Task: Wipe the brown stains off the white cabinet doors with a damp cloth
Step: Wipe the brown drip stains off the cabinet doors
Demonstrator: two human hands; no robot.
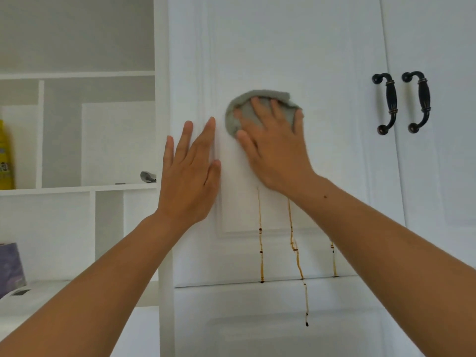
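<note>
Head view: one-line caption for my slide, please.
Right hand presses a grey cloth flat on the white cabinet door above three brown drip stains, left hand resting flat beside it.

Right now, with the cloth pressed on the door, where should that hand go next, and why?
Probably slide the right hand and its grey cloth straight down. Three brown drip streaks run down the door below that hand, unwiped, while the left hand rests flat beside it.
</note>
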